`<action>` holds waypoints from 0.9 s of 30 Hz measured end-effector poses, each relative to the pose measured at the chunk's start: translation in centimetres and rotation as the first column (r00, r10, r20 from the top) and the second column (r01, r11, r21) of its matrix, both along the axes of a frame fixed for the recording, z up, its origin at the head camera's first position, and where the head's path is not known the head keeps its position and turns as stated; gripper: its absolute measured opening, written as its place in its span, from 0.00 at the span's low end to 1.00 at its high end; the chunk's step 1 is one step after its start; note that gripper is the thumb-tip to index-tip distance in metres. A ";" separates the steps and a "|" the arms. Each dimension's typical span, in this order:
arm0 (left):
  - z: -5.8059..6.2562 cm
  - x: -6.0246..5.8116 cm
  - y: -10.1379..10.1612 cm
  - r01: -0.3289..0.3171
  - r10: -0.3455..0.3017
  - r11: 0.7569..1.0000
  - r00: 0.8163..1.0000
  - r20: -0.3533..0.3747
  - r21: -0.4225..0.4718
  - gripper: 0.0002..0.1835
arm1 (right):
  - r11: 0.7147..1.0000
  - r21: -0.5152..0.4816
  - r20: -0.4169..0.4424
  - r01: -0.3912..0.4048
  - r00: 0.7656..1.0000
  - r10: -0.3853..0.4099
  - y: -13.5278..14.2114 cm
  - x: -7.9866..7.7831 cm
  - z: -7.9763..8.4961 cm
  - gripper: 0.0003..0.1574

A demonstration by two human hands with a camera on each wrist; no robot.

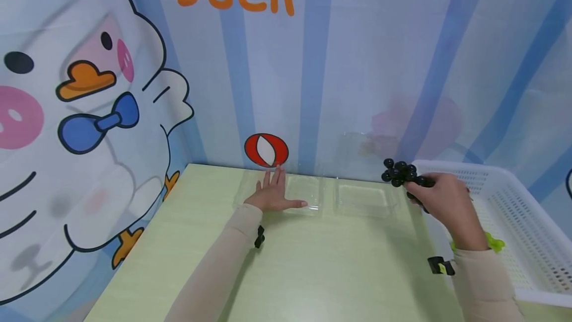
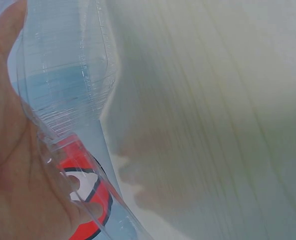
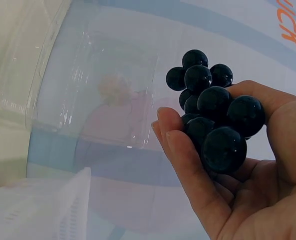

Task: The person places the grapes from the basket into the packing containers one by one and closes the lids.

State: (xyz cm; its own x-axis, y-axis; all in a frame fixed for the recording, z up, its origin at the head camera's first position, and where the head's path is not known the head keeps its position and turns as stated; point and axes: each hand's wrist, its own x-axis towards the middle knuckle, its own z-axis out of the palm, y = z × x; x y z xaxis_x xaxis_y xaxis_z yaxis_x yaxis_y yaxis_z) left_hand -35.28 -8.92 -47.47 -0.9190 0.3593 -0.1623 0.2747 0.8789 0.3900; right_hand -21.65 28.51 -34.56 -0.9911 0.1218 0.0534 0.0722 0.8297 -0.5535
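My right hand point(image 1: 447, 201) holds a bunch of black grapes point(image 1: 399, 173) up beside the basket's near-left corner; in the right wrist view the fingers curl round the shiny round grapes point(image 3: 223, 149). My left hand point(image 1: 272, 197) is spread with straight fingers over a clear plastic box point(image 1: 308, 190) at the back of the table. In the left wrist view the clear plastic box point(image 2: 68, 100) lies against the palm and fingers. A second clear plastic box point(image 1: 364, 198) sits to its right, its lid point(image 1: 366, 150) raised against the backdrop.
A white perforated basket point(image 1: 532, 212) stands at the right, with something bright green point(image 1: 495, 242) in it, partly behind my right wrist. The pale wooden table point(image 1: 339, 272) ends at a duck-print cloth backdrop point(image 1: 277, 73) along the back and left.
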 end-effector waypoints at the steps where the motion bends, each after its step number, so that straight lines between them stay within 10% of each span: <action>1: 0.1 0.0 0.0 0.001 -0.001 1.000 1.000 -0.002 0.001 0.73 | 1.000 0.007 0.002 0.002 1.000 -0.002 -0.1 -0.1 0.0 0.45; 27: 0.4 0.2 0.2 -0.004 0.004 1.000 1.000 -0.001 0.003 0.73 | 0.997 -0.076 0.055 -0.018 0.998 0.022 -1.9 -1.9 -0.6 0.37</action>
